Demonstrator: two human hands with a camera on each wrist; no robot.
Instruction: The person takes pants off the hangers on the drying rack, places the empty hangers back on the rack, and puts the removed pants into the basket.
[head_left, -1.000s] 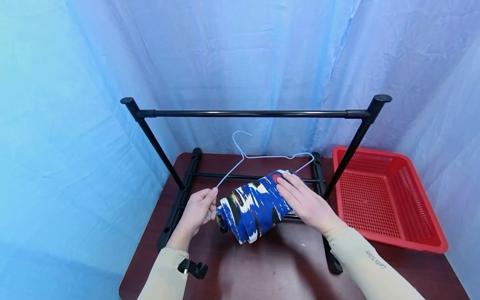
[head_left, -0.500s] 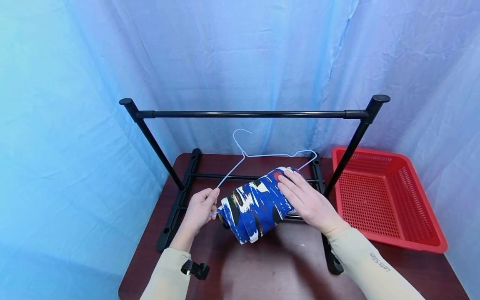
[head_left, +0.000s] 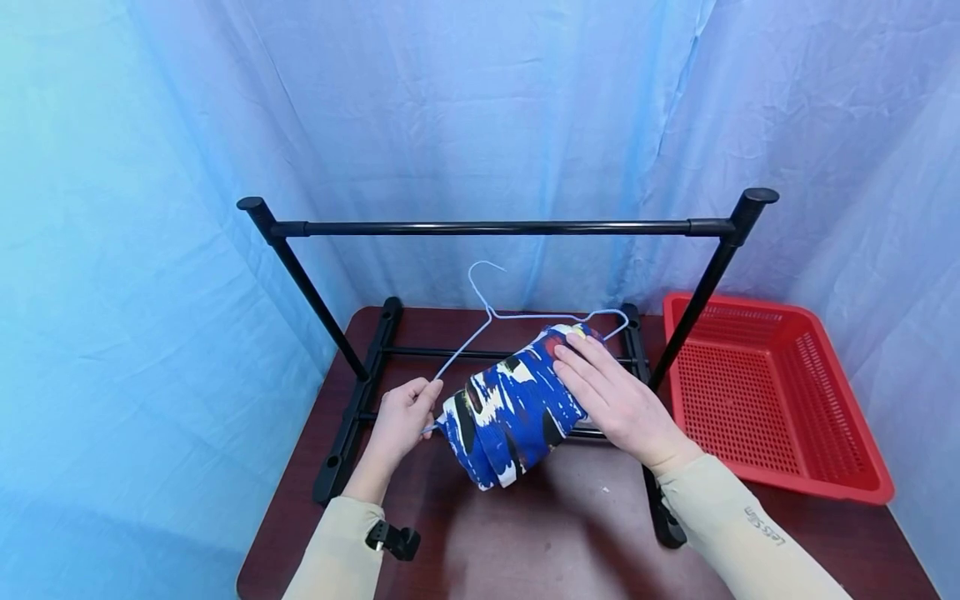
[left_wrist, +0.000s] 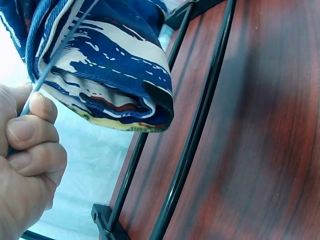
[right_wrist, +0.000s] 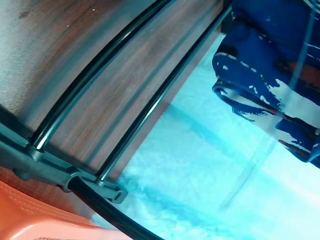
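Note:
A light blue wire hanger (head_left: 490, 313) is held up in front of the rack, its hook pointing upward. My left hand (head_left: 400, 419) pinches its left corner; in the left wrist view, the fingers (left_wrist: 30, 135) curl round the wire. Over the hanger's lower bar hangs a folded cloth garment (head_left: 510, 408), blue with white, black and red patches. My right hand (head_left: 611, 400) lies on the garment's right part with fingers extended; its thumb is hidden. In the right wrist view, the garment (right_wrist: 270, 80) shows from its other side, but the hand does not.
A black rack (head_left: 480, 227) stands on the dark red-brown table (head_left: 517, 550), its top bar beyond the hanger. To the right sits a red perforated basket (head_left: 750, 408). Blue curtains (head_left: 465, 108) enclose the back and sides.
The garment's upper right end has shifted slightly up and to the right. The hanger has moved a little rightward at its neck. Both hands keep nearly the same places.

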